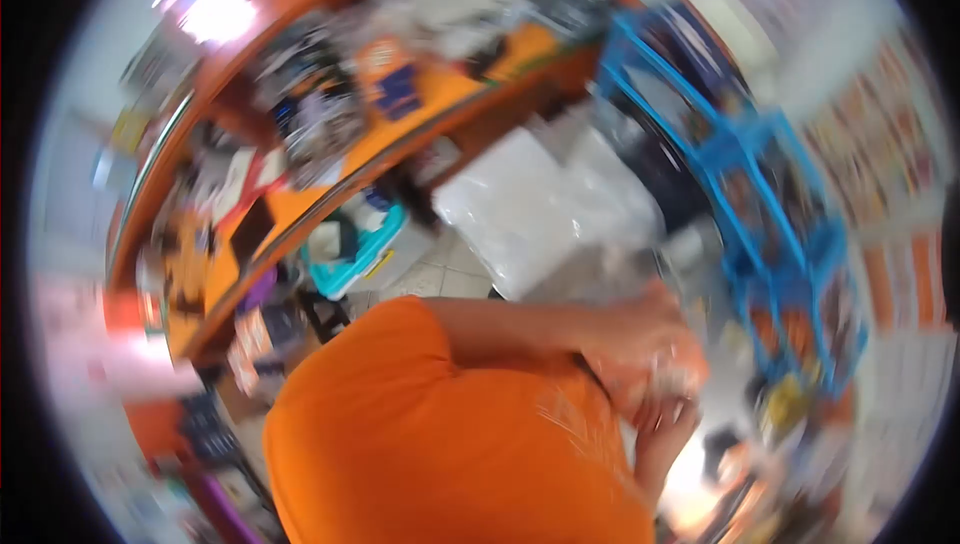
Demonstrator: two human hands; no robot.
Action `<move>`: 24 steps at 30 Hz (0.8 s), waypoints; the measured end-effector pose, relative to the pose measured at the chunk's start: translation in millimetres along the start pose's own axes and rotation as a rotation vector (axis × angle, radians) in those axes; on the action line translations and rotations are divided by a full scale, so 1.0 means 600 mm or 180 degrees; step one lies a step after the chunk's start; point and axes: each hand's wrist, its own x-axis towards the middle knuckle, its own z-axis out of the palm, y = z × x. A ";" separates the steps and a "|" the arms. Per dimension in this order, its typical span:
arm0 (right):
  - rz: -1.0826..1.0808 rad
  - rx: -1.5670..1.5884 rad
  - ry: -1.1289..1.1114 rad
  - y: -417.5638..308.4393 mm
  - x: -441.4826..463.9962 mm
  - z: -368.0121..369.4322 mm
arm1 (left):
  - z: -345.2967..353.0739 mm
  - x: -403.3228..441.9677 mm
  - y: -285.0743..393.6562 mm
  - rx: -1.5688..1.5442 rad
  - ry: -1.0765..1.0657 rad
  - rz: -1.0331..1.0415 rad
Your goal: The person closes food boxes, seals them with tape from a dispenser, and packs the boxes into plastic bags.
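Note:
My left hand (648, 329) reaches across from the orange sleeve, with its fingers bent over a shiny, see-through plastic-looking thing (672, 372). Right below it, my right hand (668, 432) has its fingers curled against the same thing. The two hands are close together, and motion blur hides the exact shape of what they hold. A large white package in clear plastic wrap (510, 199) lies beyond my left forearm. Beside my right hand there is a bright glare on a pale surface.
A blue plastic rack (740, 154) with several compartments stands at the right. An orange shelf counter (290, 209) crowded with goods curves along the upper left. Below it is a turquoise-rimmed bin (335, 279) on the tiled floor (435, 269). Small items lie at the lower right.

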 end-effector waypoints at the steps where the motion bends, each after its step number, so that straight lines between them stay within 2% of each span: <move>1: 0.0050 0.0151 0.0044 -0.007 0.012 -0.001 | 0.004 -0.005 -0.001 -0.0546 0.0253 0.0374; 4: 0.0250 0.0597 0.0385 -0.034 0.052 0.000 | 0.006 -0.018 -0.001 -0.1630 -0.0471 -0.0734; 5: 0.0288 0.0668 0.0472 -0.035 0.051 0.018 | -0.017 -0.005 0.012 -0.1300 -0.0692 -0.0908; 6: 0.0487 0.0942 0.0509 -0.046 0.053 0.019 | -0.017 -0.002 0.018 -0.1187 -0.0446 -0.0803; 9: 0.1192 0.1311 0.0741 -0.089 0.049 0.037 | -0.022 -0.019 -0.005 -0.1388 -0.0609 -0.1347; 10: 0.1260 0.1410 0.0711 -0.093 0.051 0.033 | -0.021 -0.015 0.004 -0.1450 -0.0638 -0.1627; 12: 0.1386 0.1555 0.0739 -0.101 0.046 0.031 | -0.024 -0.017 0.014 -0.1479 -0.0796 -0.1594; 14: 0.1438 0.2202 0.0664 -0.104 0.040 0.035 | -0.038 -0.008 0.022 -0.1391 -0.0876 -0.1589; 16: 0.1318 0.2283 0.0751 -0.092 0.035 0.038 | -0.046 0.015 0.038 -0.1927 -0.1290 -0.2603; 20: 0.0874 0.2010 0.0898 -0.079 0.026 0.058 | -0.047 0.031 0.041 -0.1834 -0.1556 -0.2620; 22: 0.1097 0.1831 0.0775 -0.081 0.025 0.055 | -0.050 0.036 0.039 -0.1766 -0.1605 -0.2223; 24: 0.1317 0.1670 0.0623 -0.080 0.027 0.062 | -0.056 0.031 0.027 -0.1749 -0.1650 -0.2106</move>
